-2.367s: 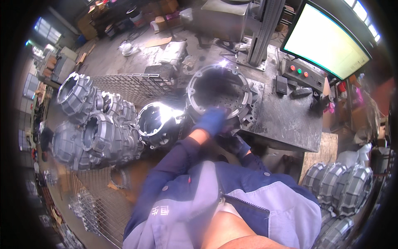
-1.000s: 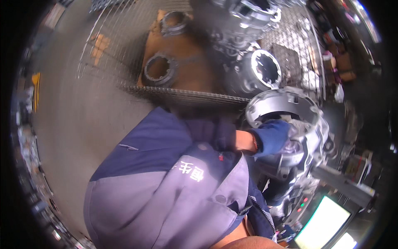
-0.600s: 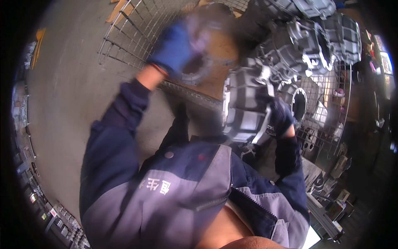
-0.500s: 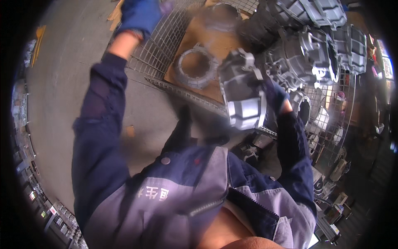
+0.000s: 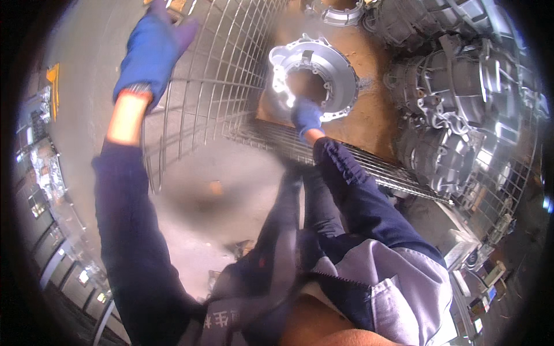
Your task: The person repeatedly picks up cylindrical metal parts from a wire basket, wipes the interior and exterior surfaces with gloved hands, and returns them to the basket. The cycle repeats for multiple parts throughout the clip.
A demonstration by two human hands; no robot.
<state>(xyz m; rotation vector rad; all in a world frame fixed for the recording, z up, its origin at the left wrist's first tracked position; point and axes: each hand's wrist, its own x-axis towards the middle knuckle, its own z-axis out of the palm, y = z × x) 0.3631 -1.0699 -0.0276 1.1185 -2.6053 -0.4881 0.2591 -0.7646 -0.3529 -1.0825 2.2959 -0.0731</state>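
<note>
My right hand [image 5: 307,117], in a blue glove, grips the near rim of a silver cast-metal housing [image 5: 345,78]. The housing is round and bell-shaped, with a bolt-hole flange and a wide central opening. It is over the brown cardboard [image 5: 378,112] inside a wire cage; whether its underside touches anything is hidden. My left hand [image 5: 151,55], also gloved in blue with purple fingertips, is raised beside the cage's left mesh wall. Its thumb and fingers are apart and hold nothing, though slightly blurred.
The wire mesh wall [image 5: 208,75] rises between my hands, and the cage's near edge [image 5: 369,164] crosses before my legs. Several housings [image 5: 453,81] are stacked at right. Another ring-shaped housing [image 5: 340,14] lies at the far end. A small brown scrap [image 5: 215,186] lies on the floor.
My right hand has carried the housing leftward from beside the stack to where a ring-shaped part lay, and its opening now faces up. My left hand has moved left and nearer.
</note>
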